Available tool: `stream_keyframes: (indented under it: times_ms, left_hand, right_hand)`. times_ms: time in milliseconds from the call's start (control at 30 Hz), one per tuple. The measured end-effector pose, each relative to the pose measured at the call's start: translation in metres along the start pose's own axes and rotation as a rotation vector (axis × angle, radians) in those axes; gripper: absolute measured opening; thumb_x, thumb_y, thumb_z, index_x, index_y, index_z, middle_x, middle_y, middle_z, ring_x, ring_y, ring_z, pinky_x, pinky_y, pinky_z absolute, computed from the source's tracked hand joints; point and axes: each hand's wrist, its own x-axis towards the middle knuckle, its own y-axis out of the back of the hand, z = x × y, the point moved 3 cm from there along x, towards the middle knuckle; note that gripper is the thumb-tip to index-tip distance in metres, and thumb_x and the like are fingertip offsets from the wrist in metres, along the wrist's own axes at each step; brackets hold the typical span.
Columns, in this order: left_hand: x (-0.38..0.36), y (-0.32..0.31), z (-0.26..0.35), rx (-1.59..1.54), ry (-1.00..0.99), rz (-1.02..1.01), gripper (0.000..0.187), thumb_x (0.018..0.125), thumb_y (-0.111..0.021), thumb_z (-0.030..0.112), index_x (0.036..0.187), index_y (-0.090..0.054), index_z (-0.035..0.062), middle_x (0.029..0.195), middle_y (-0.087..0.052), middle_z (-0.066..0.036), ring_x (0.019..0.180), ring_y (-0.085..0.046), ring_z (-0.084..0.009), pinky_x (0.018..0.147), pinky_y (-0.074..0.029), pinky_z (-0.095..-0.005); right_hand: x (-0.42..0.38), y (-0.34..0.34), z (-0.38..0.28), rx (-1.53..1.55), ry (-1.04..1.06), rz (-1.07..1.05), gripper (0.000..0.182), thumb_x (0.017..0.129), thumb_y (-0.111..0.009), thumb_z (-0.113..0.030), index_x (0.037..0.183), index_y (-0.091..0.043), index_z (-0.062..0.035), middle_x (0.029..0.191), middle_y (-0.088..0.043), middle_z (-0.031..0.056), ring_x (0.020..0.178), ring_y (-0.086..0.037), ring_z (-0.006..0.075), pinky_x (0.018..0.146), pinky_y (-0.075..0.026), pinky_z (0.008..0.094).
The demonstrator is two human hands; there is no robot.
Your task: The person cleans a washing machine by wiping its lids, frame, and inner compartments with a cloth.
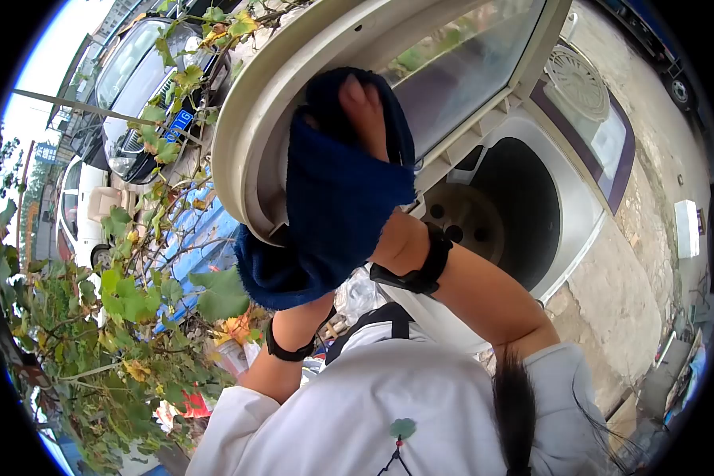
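Over on the left, a green-and-yellow leafy vine point(123, 293) trails beside the curved cream plastic lid point(238, 143), tilted up. The left hand is hidden under a thick dark-blue cloth point(333, 194) at the lid's inner edge; I can't tell its grip. The right hand point(365, 115) shows bent fingers amid the cloth, grip unclear. Rightward gapes a round dark tub point(523, 210).

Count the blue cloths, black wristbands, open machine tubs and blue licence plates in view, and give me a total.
Blue cloth: 1
Black wristbands: 2
Open machine tub: 1
Blue licence plate: 1
Total: 5
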Motion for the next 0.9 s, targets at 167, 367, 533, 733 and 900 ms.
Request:
stream_keyframes:
  times_ms: [167,367,533,733,900]
  left_hand:
    - [-0.01,0.013,-0.011,0.735,-0.151,-0.218,0.053,0.086,-0.061,0.001,0.136,-0.046,-0.0051,0.139,-0.049,-0.024,0.13,-0.047,-0.0382,0.109,-0.034,-0.0435]
    - [0.005,0.012,-0.003,0.537,-0.072,-0.117,0.06,0.08,-0.064,0.0,0.137,-0.045,-0.0045,0.14,-0.046,-0.024,0.133,-0.043,-0.0398,0.111,-0.031,-0.0425]
    - [0.029,0.017,0.043,0.805,-0.278,-0.068,0.06,0.077,-0.063,-0.002,0.134,-0.046,-0.0043,0.134,-0.047,-0.022,0.128,-0.043,-0.0385,0.109,-0.031,-0.041]
    - [0.015,-0.006,0.033,0.737,-0.267,0.142,0.064,0.076,-0.066,-0.002,0.135,-0.043,-0.0039,0.134,-0.044,-0.023,0.13,-0.041,-0.0402,0.109,-0.032,-0.0436]
    - [0.003,0.0,0.007,0.528,-0.153,0.098,0.064,0.077,-0.068,-0.001,0.136,-0.043,-0.0041,0.14,-0.04,-0.026,0.133,-0.037,-0.0437,0.112,-0.028,-0.0462]
  right_hand:
    - [-0.012,0.001,-0.007,0.09,0.133,-0.229,0.028,0.078,-0.056,-0.005,0.103,-0.067,0.0024,0.147,-0.042,0.0227,0.136,-0.041,0.0419,0.113,-0.034,0.0471]
    - [-0.006,-0.004,0.013,0.138,0.198,-0.113,0.042,0.078,-0.055,-0.001,0.119,-0.064,0.0051,0.15,-0.034,0.028,0.138,-0.036,0.0447,0.114,-0.032,0.0487]
    - [-0.028,-0.002,0.027,-0.042,-0.104,-0.125,0.066,0.078,-0.059,-0.006,0.143,-0.046,-0.0025,0.156,-0.021,0.0257,0.143,-0.026,0.0456,0.116,-0.026,0.0498]
    - [-0.104,0.003,0.03,-0.211,-0.226,-0.155,0.058,0.086,-0.065,-0.022,0.139,-0.051,-0.0035,0.144,-0.037,0.0227,0.132,-0.039,0.042,0.11,-0.034,0.0482]
    - [-0.06,-0.001,0.005,0.056,-0.304,-0.062,0.051,0.073,-0.067,0.0,0.123,-0.062,-0.0084,0.111,-0.054,0.0123,0.1,-0.056,0.033,0.087,-0.048,0.0393]
